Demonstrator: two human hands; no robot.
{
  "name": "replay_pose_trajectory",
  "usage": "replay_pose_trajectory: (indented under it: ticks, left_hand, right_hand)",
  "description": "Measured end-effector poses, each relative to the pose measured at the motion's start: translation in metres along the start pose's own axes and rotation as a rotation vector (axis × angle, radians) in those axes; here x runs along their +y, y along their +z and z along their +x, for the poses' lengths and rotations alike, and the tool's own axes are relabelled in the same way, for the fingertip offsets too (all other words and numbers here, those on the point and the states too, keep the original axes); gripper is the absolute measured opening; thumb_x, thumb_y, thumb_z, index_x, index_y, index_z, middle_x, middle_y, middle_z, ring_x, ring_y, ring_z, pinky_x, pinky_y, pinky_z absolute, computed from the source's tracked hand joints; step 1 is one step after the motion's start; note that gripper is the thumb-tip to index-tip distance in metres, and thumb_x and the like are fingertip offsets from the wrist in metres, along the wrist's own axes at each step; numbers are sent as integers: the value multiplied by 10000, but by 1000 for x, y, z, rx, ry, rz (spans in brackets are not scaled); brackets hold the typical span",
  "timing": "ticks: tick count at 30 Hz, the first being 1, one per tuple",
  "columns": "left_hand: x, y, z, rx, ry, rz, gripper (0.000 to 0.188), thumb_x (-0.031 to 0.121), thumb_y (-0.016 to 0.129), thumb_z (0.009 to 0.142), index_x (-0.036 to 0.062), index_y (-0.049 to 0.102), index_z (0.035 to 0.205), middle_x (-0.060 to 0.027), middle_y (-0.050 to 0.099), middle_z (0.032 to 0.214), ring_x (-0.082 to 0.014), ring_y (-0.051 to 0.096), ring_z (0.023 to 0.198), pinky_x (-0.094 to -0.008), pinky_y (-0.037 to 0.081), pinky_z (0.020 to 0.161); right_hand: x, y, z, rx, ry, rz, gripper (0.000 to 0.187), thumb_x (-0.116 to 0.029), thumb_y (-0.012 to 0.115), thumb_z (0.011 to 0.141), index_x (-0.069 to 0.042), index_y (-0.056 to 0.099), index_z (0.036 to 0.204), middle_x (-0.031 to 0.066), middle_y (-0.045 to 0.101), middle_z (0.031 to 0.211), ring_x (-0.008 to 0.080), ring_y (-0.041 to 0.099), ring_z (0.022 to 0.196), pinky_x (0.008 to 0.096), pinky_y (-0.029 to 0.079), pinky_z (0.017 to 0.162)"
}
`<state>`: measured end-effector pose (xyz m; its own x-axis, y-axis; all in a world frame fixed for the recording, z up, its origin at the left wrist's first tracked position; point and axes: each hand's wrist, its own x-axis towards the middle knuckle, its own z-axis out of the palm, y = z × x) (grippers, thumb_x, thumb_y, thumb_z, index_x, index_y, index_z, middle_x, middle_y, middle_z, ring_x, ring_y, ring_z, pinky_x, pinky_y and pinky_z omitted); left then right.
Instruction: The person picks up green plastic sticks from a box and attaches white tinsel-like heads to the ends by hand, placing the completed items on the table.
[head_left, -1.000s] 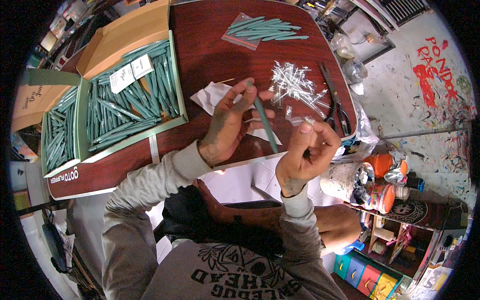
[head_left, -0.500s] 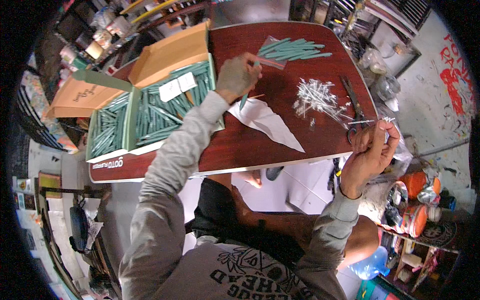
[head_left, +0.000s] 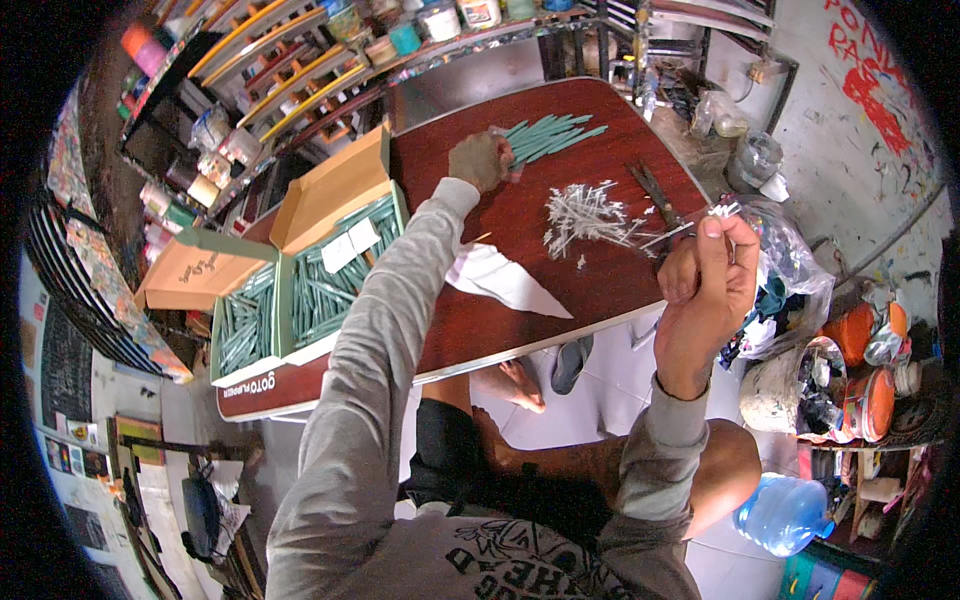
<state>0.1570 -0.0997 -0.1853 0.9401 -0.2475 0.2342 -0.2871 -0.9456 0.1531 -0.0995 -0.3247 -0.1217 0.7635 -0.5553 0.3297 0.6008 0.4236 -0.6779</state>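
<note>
- The left hand [head_left: 480,162] is by the far edge of the dark red wood-look table [head_left: 475,335], back turned up; its fingers curl out of sight, so I cannot tell whether they grip anything.
- Beside it, toward the far edge, lie slim green tapered sticks [head_left: 555,137] in a loose bunch.
- The right hand [head_left: 705,275], near the right edge, pinches one thin white plastic stick [head_left: 672,236] between thumb and forefinger.
- Progress looks partial: one bunch of green sticks is laid out, while far more remain in the open green cardboard boxes [head_left: 335,185] toward the left corner. Which are finished, I cannot tell.
- Counted: seemingly two boxes; one pair of black scissors [head_left: 652,185] near the right edge; one white paper sheet [head_left: 505,280] by the near edge; one heap of thin white pieces [head_left: 590,218], too tangled to number, like the green sticks.
</note>
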Motion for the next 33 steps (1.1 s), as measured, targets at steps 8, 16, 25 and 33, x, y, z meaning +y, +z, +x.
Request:
replay_pose_trajectory:
  ticks: [8,16,25,33]
  left_hand:
    - [-5,46,31,-22,118,171,278,319,710,830,151,673,1049,-167,662,1084,-361,662,986,-476,543,817]
    - [-16,-17,-31,-154,-1,436,230,378,668,850,181,745,942,-110,714,953,-347,686,911,-467,552,796]
    - [56,-125,-193,-867,211,-921,349,394,390,1055,88,553,1088,26,489,840,-64,455,770,-219,388,690]
    - [66,-126,-226,-971,194,-1142,450,452,331,1058,47,526,1077,42,379,774,-68,344,683,-219,341,642]
  right_hand:
    - [-2,0,3,13,13,-41,68,-139,560,996,-85,537,1031,-44,367,552,36,285,443,226,218,418]
    - [19,-1,5,15,-46,-127,152,-201,546,1013,-83,477,1077,4,501,637,58,430,483,205,299,426]
    - [50,-3,3,-111,-242,-352,99,-139,513,1014,-58,486,1063,48,618,690,114,553,558,284,444,516]
    - [30,4,-10,-345,-294,-604,132,-130,545,1005,-25,488,1061,34,583,731,65,509,597,221,407,550]
